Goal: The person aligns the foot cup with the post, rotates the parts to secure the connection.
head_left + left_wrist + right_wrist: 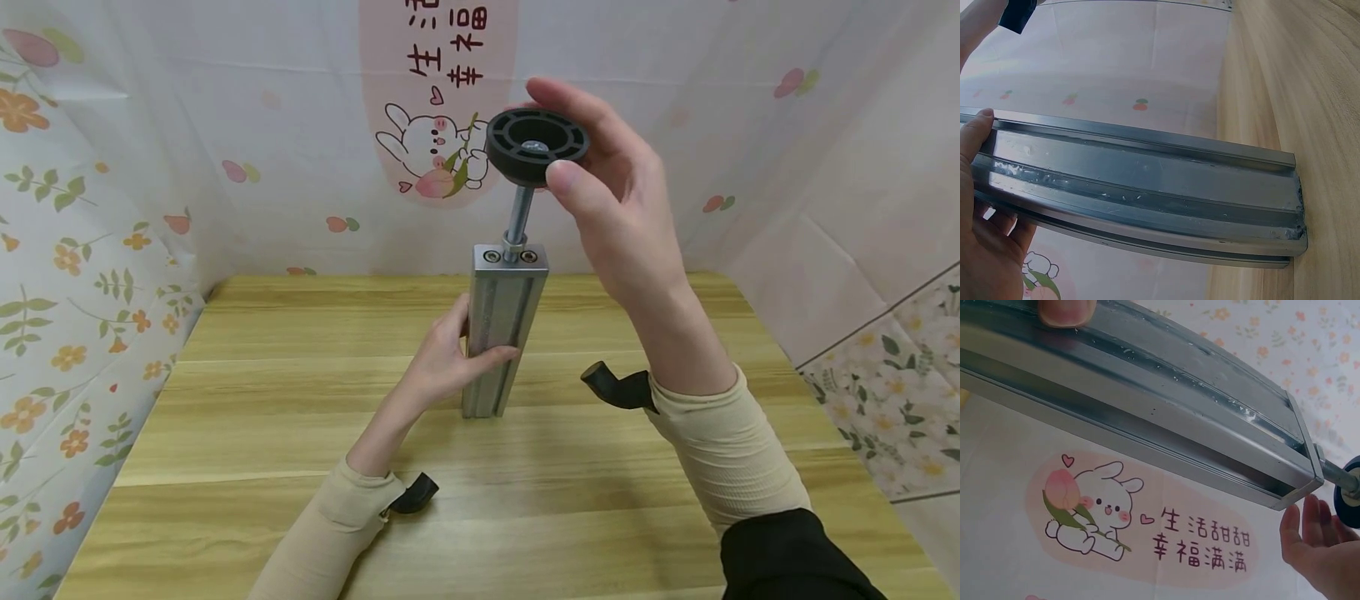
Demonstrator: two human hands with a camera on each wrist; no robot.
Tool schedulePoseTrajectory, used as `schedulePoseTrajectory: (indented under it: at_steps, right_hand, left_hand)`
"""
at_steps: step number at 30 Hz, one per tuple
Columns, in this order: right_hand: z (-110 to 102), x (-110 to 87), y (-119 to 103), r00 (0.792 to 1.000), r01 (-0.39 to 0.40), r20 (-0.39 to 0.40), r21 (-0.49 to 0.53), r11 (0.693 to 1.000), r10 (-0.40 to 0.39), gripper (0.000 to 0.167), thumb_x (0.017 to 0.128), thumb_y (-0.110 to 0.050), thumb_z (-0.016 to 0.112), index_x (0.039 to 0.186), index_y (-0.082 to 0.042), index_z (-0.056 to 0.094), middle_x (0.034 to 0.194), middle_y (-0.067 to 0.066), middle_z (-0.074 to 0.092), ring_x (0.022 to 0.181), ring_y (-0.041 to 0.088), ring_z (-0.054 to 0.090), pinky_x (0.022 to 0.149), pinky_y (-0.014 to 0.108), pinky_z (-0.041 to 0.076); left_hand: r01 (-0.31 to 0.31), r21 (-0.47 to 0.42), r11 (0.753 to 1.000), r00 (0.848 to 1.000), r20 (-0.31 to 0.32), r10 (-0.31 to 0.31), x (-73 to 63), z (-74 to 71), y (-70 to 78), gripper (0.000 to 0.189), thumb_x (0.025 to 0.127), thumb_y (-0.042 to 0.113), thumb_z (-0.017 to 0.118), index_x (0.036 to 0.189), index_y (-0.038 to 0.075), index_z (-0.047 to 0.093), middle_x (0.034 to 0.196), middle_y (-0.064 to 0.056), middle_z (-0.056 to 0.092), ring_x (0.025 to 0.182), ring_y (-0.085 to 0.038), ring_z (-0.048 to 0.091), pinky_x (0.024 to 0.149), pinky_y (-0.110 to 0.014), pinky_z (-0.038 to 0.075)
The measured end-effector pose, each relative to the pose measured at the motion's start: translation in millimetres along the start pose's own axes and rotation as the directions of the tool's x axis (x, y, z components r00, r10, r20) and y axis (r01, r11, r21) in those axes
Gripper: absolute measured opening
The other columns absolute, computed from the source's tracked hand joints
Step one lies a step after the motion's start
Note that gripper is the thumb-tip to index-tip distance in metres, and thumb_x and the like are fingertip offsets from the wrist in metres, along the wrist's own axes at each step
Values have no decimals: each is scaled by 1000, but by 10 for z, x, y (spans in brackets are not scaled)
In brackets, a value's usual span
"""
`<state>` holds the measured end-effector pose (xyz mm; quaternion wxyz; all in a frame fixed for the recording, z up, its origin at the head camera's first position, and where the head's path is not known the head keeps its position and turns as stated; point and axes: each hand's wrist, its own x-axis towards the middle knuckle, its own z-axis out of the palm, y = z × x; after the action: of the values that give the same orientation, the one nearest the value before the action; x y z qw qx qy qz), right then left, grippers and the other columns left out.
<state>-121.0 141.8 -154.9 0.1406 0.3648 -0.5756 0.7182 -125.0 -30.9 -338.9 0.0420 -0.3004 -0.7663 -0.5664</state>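
Head: left hand (442,362) had its thumb across the near face and fingers round the left side of a metal profile (504,304), which stood roughly upright, lower end on the worktop (300,417). Above that hand, end plate with two socket screws (492,256), then nut (514,242) and steel rod (520,212). Right hand (626,187) was up top, partly closed, thumb on the near rim of the black foot (523,167), fingers round its far side. Black elbow piece (618,388) sat at the right cuff. Printed cloth (285,108) hung beyond both hands.

Left wrist: thumb on one edge of the profile, fingers curled under the other; the length below the hand ran to the wood.

Right wrist: fingers bent just beside the foot and the profile's upper end; exact fingertip contact couldn't be told here.
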Motion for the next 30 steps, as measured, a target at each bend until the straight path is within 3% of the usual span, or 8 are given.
schedulePoseTrajectory:
  at_steps: [4,8,14,18,22,30]
  right_hand:
    - [-2,5,8,999,-33,30,79,996,31,55,91,-14,65,142,4,54,131,23,64,128,33,62,113,44,49]
    - [-7,7,15,999,-38,27,100,994,36,56,91,-15,66,142,5,54,131,24,64,127,34,62,113,44,49]
    - [7,-3,26,999,13,-29,9,1000,-13,64,86,-20,79,140,7,56,126,16,64,112,27,64,97,30,56]
    - [21,2,36,997,51,-52,-80,996,-55,78,80,-33,89,139,6,57,122,13,65,111,28,63,101,29,53]
    - [20,1,49,995,69,-59,-139,988,-78,88,75,-45,91,139,4,57,121,12,64,112,28,62,102,30,51]
    - [7,-42,72,998,44,-34,-127,991,-48,99,73,-51,90,144,5,51,133,14,59,122,29,61,108,32,52]
  left_hand:
    - [-5,-4,1000,1000,-1,5,7,7,-2,67,85,14,83,141,3,48,117,-16,71,100,-25,70,81,-35,61]
    - [10,-8,1000,1000,1,-10,11,9,8,66,85,14,83,140,2,48,117,-16,71,100,-26,70,82,-37,61]
    - [15,-10,1000,1000,0,-15,8,8,6,65,85,14,84,138,2,49,116,-16,71,99,-26,71,81,-37,61]
    - [-5,-9,1000,1000,-4,5,7,6,4,66,84,13,84,139,2,48,117,-17,71,100,-27,71,82,-37,61]
    - [-8,-8,1000,1000,-8,8,7,6,7,67,84,12,84,140,1,48,118,-18,71,100,-27,71,82,-37,61]
    - [-11,-20,1000,1000,-6,11,13,4,-5,69,83,12,85,141,2,47,121,-18,71,105,-28,71,85,-40,62]
